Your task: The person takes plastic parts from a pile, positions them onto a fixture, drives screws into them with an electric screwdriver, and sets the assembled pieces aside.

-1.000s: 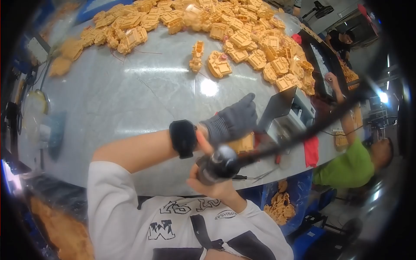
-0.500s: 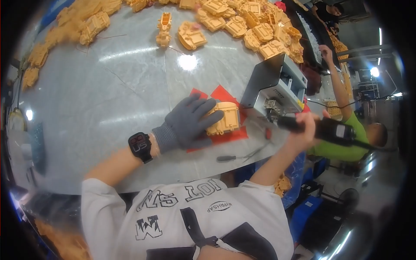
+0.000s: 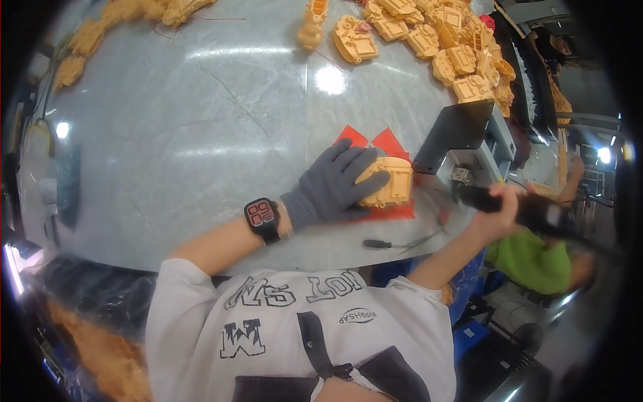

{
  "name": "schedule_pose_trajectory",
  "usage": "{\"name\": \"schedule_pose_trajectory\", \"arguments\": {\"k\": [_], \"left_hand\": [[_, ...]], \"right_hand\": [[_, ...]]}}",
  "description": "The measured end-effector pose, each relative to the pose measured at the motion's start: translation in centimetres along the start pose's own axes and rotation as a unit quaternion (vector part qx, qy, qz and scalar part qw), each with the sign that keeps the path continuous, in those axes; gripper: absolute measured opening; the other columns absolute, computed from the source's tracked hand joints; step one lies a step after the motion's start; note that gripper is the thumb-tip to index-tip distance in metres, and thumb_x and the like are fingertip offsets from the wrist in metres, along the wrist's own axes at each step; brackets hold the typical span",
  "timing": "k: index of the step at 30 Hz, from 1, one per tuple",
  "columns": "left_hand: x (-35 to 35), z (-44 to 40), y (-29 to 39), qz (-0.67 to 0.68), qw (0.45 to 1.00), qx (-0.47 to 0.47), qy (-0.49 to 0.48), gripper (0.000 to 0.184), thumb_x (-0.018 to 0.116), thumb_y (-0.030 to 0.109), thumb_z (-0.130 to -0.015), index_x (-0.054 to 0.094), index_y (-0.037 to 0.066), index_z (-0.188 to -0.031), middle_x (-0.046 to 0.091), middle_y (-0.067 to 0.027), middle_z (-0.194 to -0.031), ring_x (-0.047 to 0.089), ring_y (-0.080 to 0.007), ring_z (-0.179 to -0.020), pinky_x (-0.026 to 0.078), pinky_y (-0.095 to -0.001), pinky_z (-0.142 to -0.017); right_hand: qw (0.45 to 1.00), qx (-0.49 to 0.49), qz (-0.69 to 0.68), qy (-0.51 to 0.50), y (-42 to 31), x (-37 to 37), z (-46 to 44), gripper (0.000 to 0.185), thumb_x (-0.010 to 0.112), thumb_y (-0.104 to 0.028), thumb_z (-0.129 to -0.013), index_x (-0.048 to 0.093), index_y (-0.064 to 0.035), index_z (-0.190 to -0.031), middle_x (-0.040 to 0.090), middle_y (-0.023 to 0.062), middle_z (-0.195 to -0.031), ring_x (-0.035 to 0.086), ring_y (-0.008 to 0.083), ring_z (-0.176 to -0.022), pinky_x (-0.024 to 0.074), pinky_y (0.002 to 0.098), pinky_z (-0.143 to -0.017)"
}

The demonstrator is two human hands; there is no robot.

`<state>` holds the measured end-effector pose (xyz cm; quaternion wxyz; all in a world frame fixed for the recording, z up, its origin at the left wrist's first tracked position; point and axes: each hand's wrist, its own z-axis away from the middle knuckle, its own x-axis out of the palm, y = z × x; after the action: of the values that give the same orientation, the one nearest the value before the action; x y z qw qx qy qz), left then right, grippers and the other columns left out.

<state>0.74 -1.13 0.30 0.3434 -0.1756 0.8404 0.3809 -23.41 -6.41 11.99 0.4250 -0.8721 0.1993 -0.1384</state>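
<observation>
A grey glove covers my left hand (image 3: 340, 179), which grips a yellow plastic housing (image 3: 394, 182) from its left side. Beneath the housing, red tape or sheet (image 3: 390, 142) shows on the table. My right hand (image 3: 504, 213) is bare and wrapped round a black electric screwdriver (image 3: 539, 213). Its front end points left, close to a black and silver box-shaped machine, perhaps a screw feeder (image 3: 459, 144). Whether the tip touches the machine I cannot tell. Below the housing lies a hand screwdriver (image 3: 378, 244) with a dark handle.
Many yellow housings (image 3: 462, 59) are piled at the back right of the grey table (image 3: 201, 154). More lie along the far left edge (image 3: 87, 40). At the right, a co-worker in a green shirt (image 3: 529, 261) sits nearby; another person (image 3: 552, 47) is farther back.
The camera view has shifted, so most of the scene sits farther right. My left hand still grips the housing. My right hand keeps the electric screwdriver near the machine. The co-worker's raised arm has lowered.
</observation>
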Motion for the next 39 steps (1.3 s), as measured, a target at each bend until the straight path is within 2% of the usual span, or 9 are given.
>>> {"name": "schedule_pose_trajectory", "arguments": {"k": [5,7,13,17,19,22,27,28,39], "left_hand": [[-0.2,0.1,0.2,0.019,1.000,0.005,0.020,0.066,0.072,0.035,-0.065,0.046,0.012,-0.121,0.043,-0.0184,-0.124,0.045,-0.0330,-0.111,0.033,-0.0500,-0.098],[-0.2,0.2,0.5,0.065,0.996,-0.050,0.028,0.067,0.072,0.033,-0.064,0.046,0.010,-0.121,0.046,-0.0163,-0.121,0.046,-0.0325,-0.109,0.033,-0.0501,-0.098],[0.5,0.4,0.8,0.093,0.990,-0.106,0.018,0.071,0.075,0.028,-0.059,0.047,0.008,-0.121,0.051,-0.0130,-0.114,0.048,-0.0324,-0.106,0.032,-0.0504,-0.099],[0.9,-0.1,1.2,0.104,0.983,-0.147,0.021,0.074,0.077,0.026,-0.057,0.047,0.008,-0.122,0.053,-0.0116,-0.111,0.049,-0.0315,-0.106,0.031,-0.0501,-0.100],[1.2,-0.1,1.2,0.109,0.982,-0.149,0.037,0.075,0.077,0.026,-0.057,0.046,0.008,-0.122,0.053,-0.0113,-0.111,0.049,-0.0314,-0.106,0.031,-0.0497,-0.100],[1.3,0.0,1.1,0.113,0.981,-0.151,0.052,0.076,0.077,0.025,-0.057,0.044,0.006,-0.123,0.053,-0.0114,-0.111,0.049,-0.0315,-0.105,0.033,-0.0480,-0.099],[1.7,0.3,1.1,0.114,0.979,-0.142,0.095,0.078,0.078,0.023,-0.056,0.042,0.004,-0.123,0.054,-0.0134,-0.113,0.050,-0.0325,-0.104,0.037,-0.0443,-0.095],[1.7,0.3,1.2,0.125,0.976,-0.149,0.093,0.079,0.079,0.022,-0.055,0.042,0.004,-0.122,0.054,-0.0141,-0.113,0.051,-0.0329,-0.104,0.038,-0.0440,-0.094],[1.7,0.5,1.0,0.130,0.975,-0.156,0.089,0.078,0.080,0.020,-0.053,0.043,0.005,-0.120,0.052,-0.0126,-0.115,0.050,-0.0334,-0.106,0.038,-0.0447,-0.094]], "right_hand": [[0.997,0.061,-0.052,-0.013,0.2,-0.9,0.6,0.042,0.054,0.005,-0.068,0.040,0.0014,-0.108,0.049,0.0070,-0.064,0.047,0.0157,-0.049,0.0426,0.0319,-0.055],[0.992,0.090,-0.086,-0.029,-0.8,-1.3,1.6,0.043,0.053,0.003,-0.069,0.040,0.0002,-0.110,0.049,0.0066,-0.063,0.046,0.0164,-0.048,0.0421,0.0319,-0.055],[0.988,0.042,-0.143,-0.027,-3.8,-0.5,2.9,0.046,0.050,-0.004,-0.071,0.037,-0.0010,-0.115,0.045,0.0060,-0.060,0.046,0.0169,-0.050,0.0408,0.0342,-0.055],[0.993,0.031,-0.112,-0.007,-4.0,0.5,2.0,0.047,0.048,-0.004,-0.070,0.035,-0.0019,-0.116,0.044,0.0062,-0.060,0.044,0.0165,-0.049,0.0393,0.0336,-0.054],[0.989,0.052,-0.138,-0.021,-4.2,0.9,2.1,0.049,0.049,-0.004,-0.070,0.035,-0.0031,-0.117,0.044,0.0062,-0.060,0.045,0.0166,-0.049,0.0397,0.0342,-0.054],[0.959,0.045,-0.253,-0.116,-4.6,3.1,3.3,0.048,0.049,-0.004,-0.070,0.035,-0.0039,-0.116,0.045,0.0060,-0.062,0.046,0.0170,-0.049,0.0417,0.0340,-0.054],[0.963,0.073,-0.214,-0.146,-4.0,8.2,5.7,0.047,0.054,0.007,-0.070,0.035,-0.0026,-0.112,0.050,0.0074,-0.062,0.049,0.0157,-0.050,0.0446,0.0308,-0.052],[0.970,0.084,-0.162,-0.159,-4.1,8.7,5.6,0.046,0.047,0.003,-0.069,0.037,-0.0023,-0.114,0.044,0.0077,-0.061,0.045,0.0178,-0.048,0.0408,0.0330,-0.054],[0.968,0.151,-0.085,-0.183,-1.8,10.1,5.6,0.044,0.051,0.003,-0.072,0.036,-0.0026,-0.113,0.048,0.0079,-0.065,0.046,0.0157,-0.050,0.0402,0.0308,-0.053]]}}
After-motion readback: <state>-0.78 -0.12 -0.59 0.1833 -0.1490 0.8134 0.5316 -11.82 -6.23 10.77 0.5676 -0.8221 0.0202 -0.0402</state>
